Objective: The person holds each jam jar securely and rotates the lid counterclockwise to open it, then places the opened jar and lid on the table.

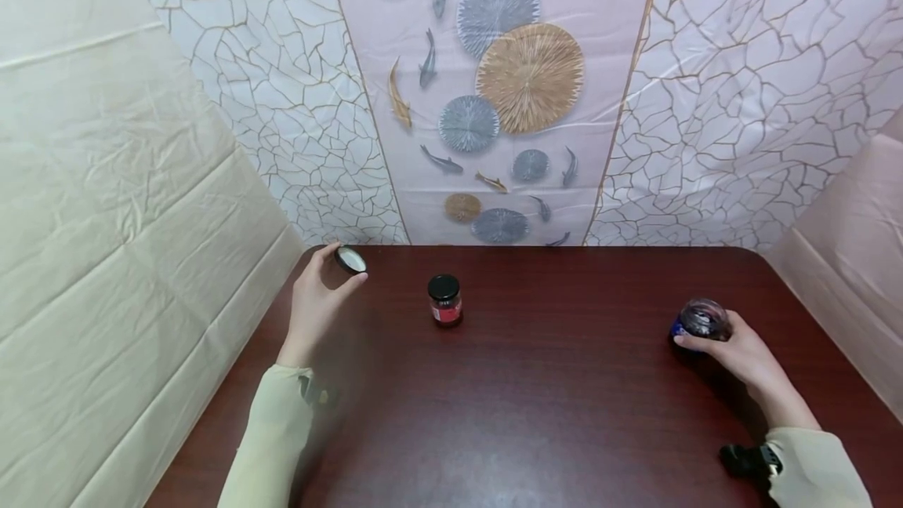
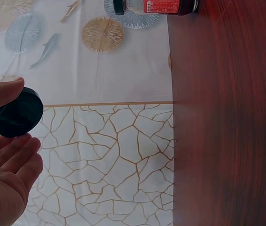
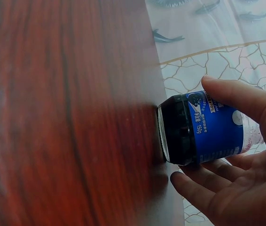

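Observation:
My left hand [image 1: 316,300] pinches a black jar lid [image 1: 350,260] by its rim above the table's far left, its pale inner face toward the head camera. In the left wrist view the lid's dark outside [image 2: 18,113] shows between thumb and fingers. At the right, my right hand [image 1: 751,355] grips an uncovered glass jar [image 1: 701,320] with dark contents. Its blue label [image 3: 217,129] shows in the right wrist view, where the jar's base is at or just above the tabletop. A second jar [image 1: 445,300], black-lidded with a red label, stands upright between the hands, touched by neither.
The dark red-brown wooden table [image 1: 508,398] reaches back to a patterned cloth [image 1: 529,171]. Cream cloth [image 1: 141,241] hangs along the left side, and pale cloth [image 1: 854,257] along the right. A dark wrist device [image 1: 751,461] sits at the right sleeve.

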A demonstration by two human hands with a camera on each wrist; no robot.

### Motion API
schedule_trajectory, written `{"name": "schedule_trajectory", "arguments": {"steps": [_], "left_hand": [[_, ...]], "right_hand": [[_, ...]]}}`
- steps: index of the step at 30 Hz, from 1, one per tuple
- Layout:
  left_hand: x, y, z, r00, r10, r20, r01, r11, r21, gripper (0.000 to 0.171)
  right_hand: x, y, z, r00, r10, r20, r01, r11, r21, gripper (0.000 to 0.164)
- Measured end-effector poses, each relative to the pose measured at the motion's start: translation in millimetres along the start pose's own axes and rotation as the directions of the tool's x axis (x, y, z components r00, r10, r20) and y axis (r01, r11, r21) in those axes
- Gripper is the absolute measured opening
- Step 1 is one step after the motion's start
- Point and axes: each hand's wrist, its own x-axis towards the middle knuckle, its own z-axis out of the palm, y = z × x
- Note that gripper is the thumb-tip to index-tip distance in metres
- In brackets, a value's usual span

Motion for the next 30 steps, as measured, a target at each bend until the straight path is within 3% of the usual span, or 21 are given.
{"name": "schedule_trajectory", "arguments": {"steps": [9, 21, 30], "left_hand": [[2.1, -3.0, 2.8, 1.000, -0.021, 0.014, 0.021, 1.000, 0.007, 0.073], [0.2, -11.5, 4.7, 0.999, -0.048, 0.016, 0.048, 0.998, 0.031, 0.072], [-0.2, -20.0, 4.3, 0.998, -0.061, -0.008, 0.061, 0.998, -0.007, 0.072]], "right_hand": [[0.5, 1.2, 0.9, 0.999, -0.035, -0.028, 0.034, 0.999, -0.016, 0.081], [-0.8, 0.0, 1.9, 1.000, -0.022, -0.010, 0.022, 1.000, 0.006, 0.084], [-1.0, 1.8, 2.1, 0.999, -0.026, -0.023, 0.026, 1.000, 0.001, 0.083]]}}
